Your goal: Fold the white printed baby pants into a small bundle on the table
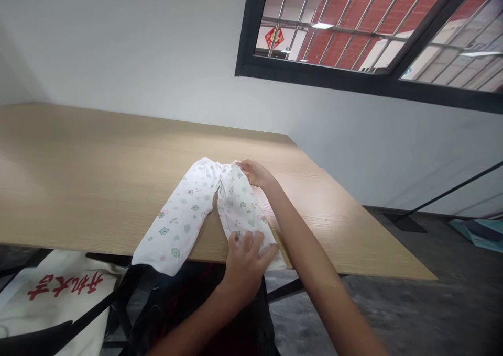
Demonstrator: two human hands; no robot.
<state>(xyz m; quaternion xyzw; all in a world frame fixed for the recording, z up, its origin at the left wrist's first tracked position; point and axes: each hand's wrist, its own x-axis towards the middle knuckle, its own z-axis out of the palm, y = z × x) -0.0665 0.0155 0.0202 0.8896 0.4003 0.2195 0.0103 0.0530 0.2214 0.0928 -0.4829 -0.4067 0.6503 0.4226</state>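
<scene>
"Fabric, black with dark red in it (pixel 168 303), shows nearest. What's beside it?"

"An off-white cloth piece with red characters (pixel 58 306), lower left, crossed by black bars (pixel 96 310). It may be a bag; I can't tell, nor what it would hold."

"And the surface?"

"A pale wood-grain tabletop (pixel 98 173), above a dark grey floor (pixel 373 298). Small white trousers printed in soft green, pink and grey (pixel 176 225) lie at its near edge, legs spread in an upturned V. The left hem hangs slightly over."

"How are the hands posed?"

"The left hand (pixel 245 262) comes in low, its fingers bent onto the lower right trouser leg, thumb set fairly wide of them. Farther off, the right hand (pixel 255 174) reaches past it to the waistband's right corner. Its fingers are narrow together there; whether they grip the cloth, I can't tell."

"Beyond the table?"

"To the right, a slanting black pole (pixel 451 191) rises from a flat base, near a teal object (pixel 477 234). Behind, a plain white wall (pixel 137 47) carries a black-framed window (pixel 314 78). Metal bars (pixel 346 29) stand outside it, red brick (pixel 353 5) beyond."
</scene>
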